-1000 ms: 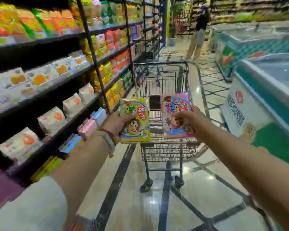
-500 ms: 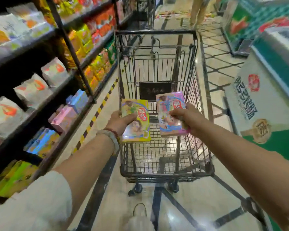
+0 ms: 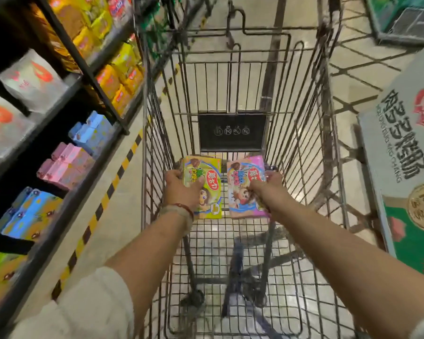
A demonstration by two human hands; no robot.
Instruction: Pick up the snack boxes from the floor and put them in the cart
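Presently we judge the placing step in hand: the left hand [image 3: 181, 189] grasps the yellow-green snack box [image 3: 207, 189] and the right hand [image 3: 264, 189] grasps the pink snack box [image 3: 242, 187], both at frame centre, low inside the cart [image 3: 304, 133]. Next we expect both boxes laid on the wire floor and let go. We cannot tell whether they touch it already; motion blur smears the shelves [image 3: 59, 133] at left.

Yellow-green snack box [image 3: 207, 189], pink snack box [image 3: 242, 187], yellow-black striped floor tape [image 3: 103, 204].
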